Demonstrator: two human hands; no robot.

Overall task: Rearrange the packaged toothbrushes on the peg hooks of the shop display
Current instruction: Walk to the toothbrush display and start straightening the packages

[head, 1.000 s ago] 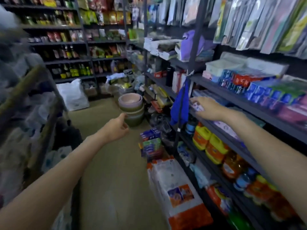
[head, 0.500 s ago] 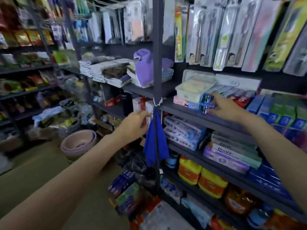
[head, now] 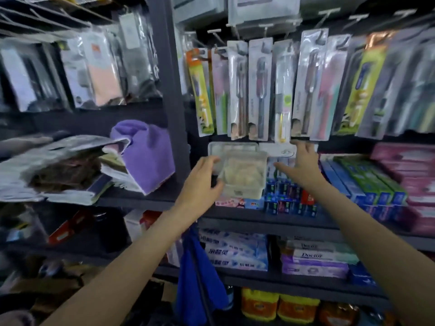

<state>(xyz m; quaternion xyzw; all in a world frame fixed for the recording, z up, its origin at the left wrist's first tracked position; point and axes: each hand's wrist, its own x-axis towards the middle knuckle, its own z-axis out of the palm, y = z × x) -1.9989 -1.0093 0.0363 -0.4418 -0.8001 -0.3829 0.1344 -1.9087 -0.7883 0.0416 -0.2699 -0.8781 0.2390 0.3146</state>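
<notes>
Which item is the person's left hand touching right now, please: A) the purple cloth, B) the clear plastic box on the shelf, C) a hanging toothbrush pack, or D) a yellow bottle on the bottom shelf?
B: the left hand has its fingers at the left side of the clear plastic box, well below the hanging toothbrush packs and to the right of the purple cloth.

Both hands have risen: left hand beside the clear box, right hand under the toothbrush packs.
</notes>
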